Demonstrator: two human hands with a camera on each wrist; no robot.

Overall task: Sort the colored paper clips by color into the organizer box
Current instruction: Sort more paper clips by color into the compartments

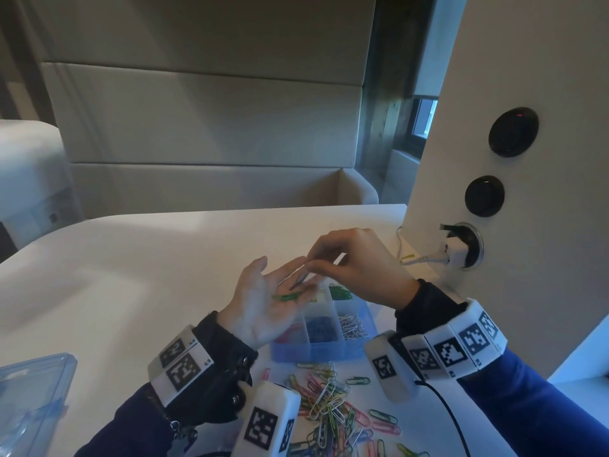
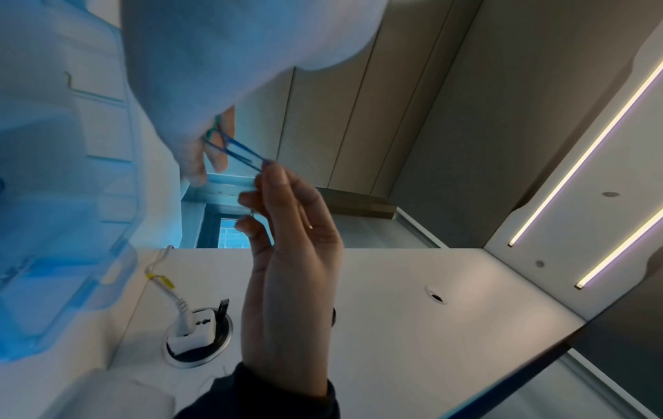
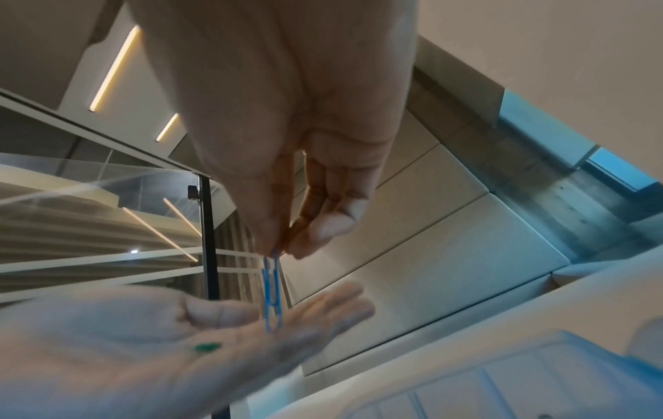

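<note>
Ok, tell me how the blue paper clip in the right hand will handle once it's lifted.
The blue paper clip hangs straight from the right hand, so likely stiff. A fingertip pinch carries it: probably very light. Thin and smooth-looking, so it may slip.

open table left [image 1: 131,275], wall panel [image 1: 494,192] blocking right

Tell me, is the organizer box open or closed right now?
Open. The organizer box has no lid on it, so its compartments of sorted paper clips show from above.
</note>
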